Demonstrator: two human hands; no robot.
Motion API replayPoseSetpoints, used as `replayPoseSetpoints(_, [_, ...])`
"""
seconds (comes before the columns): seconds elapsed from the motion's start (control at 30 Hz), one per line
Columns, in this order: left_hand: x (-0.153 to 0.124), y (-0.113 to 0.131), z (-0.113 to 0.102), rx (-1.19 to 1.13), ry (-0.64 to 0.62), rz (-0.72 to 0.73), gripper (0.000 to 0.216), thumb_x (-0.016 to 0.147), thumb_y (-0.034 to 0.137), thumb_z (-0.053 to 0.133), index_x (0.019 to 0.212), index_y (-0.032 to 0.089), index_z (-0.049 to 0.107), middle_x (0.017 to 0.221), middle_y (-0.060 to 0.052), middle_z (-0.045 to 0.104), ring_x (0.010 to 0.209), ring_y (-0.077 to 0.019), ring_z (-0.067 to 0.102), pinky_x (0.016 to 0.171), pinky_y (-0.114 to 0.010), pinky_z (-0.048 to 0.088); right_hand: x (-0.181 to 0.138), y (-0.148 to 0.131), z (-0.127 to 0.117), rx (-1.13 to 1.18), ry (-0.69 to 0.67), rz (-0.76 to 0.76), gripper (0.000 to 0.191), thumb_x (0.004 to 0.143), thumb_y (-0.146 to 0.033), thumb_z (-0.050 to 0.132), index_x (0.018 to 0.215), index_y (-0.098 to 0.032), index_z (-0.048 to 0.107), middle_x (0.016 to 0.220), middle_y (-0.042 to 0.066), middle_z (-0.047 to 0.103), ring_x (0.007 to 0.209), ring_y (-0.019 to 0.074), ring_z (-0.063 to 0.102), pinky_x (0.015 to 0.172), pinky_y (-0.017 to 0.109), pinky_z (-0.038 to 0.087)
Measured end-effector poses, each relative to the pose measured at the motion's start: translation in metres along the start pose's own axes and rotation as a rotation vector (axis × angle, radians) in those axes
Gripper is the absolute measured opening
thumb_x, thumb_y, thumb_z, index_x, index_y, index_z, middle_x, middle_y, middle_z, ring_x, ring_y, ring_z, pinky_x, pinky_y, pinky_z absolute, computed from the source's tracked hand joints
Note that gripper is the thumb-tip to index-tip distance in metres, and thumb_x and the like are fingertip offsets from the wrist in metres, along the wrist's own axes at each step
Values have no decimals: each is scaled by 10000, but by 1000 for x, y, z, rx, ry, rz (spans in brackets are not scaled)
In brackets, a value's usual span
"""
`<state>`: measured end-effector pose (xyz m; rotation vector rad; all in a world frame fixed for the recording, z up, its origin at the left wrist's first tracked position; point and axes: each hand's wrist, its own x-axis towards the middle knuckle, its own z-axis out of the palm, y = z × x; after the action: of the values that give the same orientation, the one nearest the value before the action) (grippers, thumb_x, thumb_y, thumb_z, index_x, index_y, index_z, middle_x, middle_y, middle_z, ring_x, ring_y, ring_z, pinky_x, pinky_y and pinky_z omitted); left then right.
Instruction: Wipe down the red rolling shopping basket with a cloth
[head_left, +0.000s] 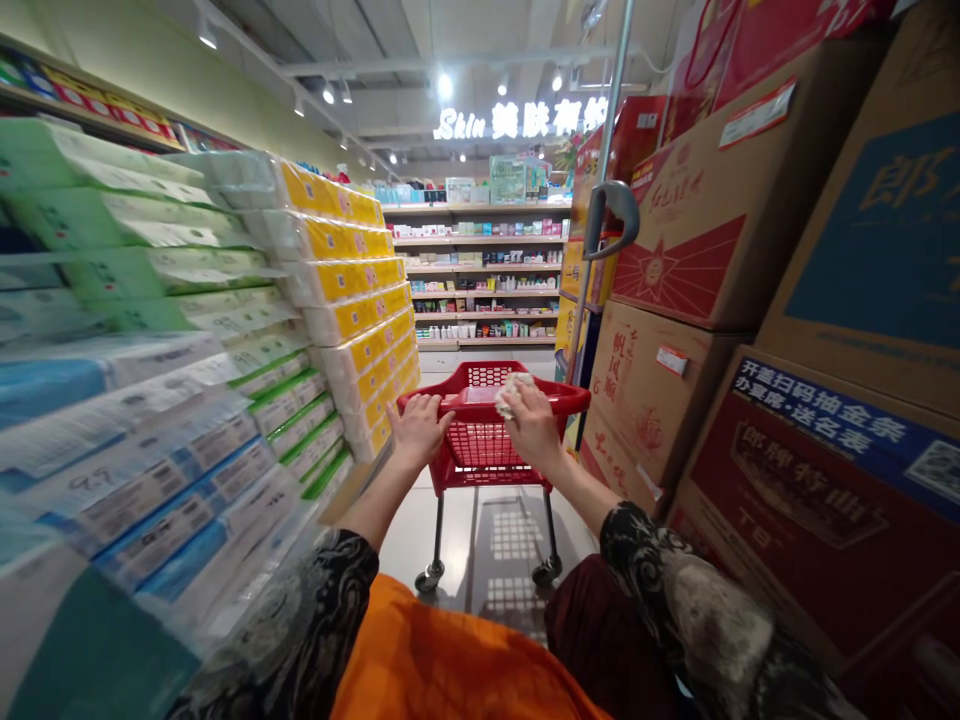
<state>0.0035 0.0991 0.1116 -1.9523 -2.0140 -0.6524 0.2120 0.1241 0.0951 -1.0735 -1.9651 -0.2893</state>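
Note:
In front of me stands a red shopping cart (487, 445) with a mesh basket and dark wheels. Its red handle bar (480, 408) runs across the near side. My left hand (420, 428) is closed over the left part of that handle, fingers curled over the top. A crumpled whitish cloth (514, 392) is bunched in my right hand (534, 428), which presses it against the handle to the right of the middle. The fingertips of that hand are partly hidden by the cloth. Through the mesh, no goods can be made out in the basket.
Packs of tissue paper (360, 290) are stacked high along the left. Cardboard cartons (675, 240) rise on the right, with a grey hook-like handle (611, 218) on a metal pole (611, 110) beside them. Shelves of small goods (480, 240) close the aisle ahead; pale floor (495, 540) lies under the cart.

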Motion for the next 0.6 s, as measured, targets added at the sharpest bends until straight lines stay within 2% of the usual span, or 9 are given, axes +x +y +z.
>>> replayPoseSetpoints(0.07, [-1,2,-2,4,6,8,425,890,449,326,1219,247,504,1292,-92,528,1227,-269,401,1043,-646,88,5,-21,9,28,-47,-101,357,818,-205,482,1153,-192,604,1346,96,466,1276,257,338,1065,457,247])
replayPoseSetpoints(0.13, [-3,4,-4,4,12,14,424,887,454,333,1209,243,513,1267,-94,545,1208,-270,420,1044,-643,89,6,-21,9,33,-76,-143,352,819,-203,478,1148,-205,605,1338,81,478,1274,248,346,1068,447,249])
replayPoseSetpoints(0.2, [-4,6,-6,0,19,19,424,883,459,345,1201,241,521,1235,-91,566,1183,-271,440,1047,-639,83,2,1,1,23,-51,-82,350,818,-197,460,1134,-193,611,1318,88,498,1255,247,373,1066,449,259])
replayPoseSetpoints(0.33, [-9,12,-5,-3,47,30,428,872,473,373,1185,231,536,1184,-94,592,1150,-274,458,1061,-613,76,-8,68,-25,-19,57,156,351,810,-199,425,1100,-167,618,1270,109,532,1202,251,432,1038,455,311])
replayPoseSetpoints(0.4, [-11,17,-5,0,62,27,426,872,478,373,1170,229,548,1166,-99,597,1138,-278,463,1065,-603,84,-8,84,-33,-46,88,236,342,812,-208,415,1070,-162,633,1239,115,554,1175,254,460,1025,450,332])
replayPoseSetpoints(0.47, [-14,21,-5,10,75,26,423,871,484,370,1151,230,560,1146,-101,603,1125,-284,470,1066,-604,86,-4,76,-31,-55,80,230,342,823,-209,404,1062,-148,640,1219,129,566,1164,260,470,1017,453,338])
replayPoseSetpoints(0.6, [-20,27,-4,27,101,45,414,876,470,358,1143,228,563,1102,-96,619,1097,-281,490,1067,-606,79,5,12,-10,-17,13,24,353,843,-195,415,1136,-164,609,1294,116,520,1245,263,397,1044,478,284])
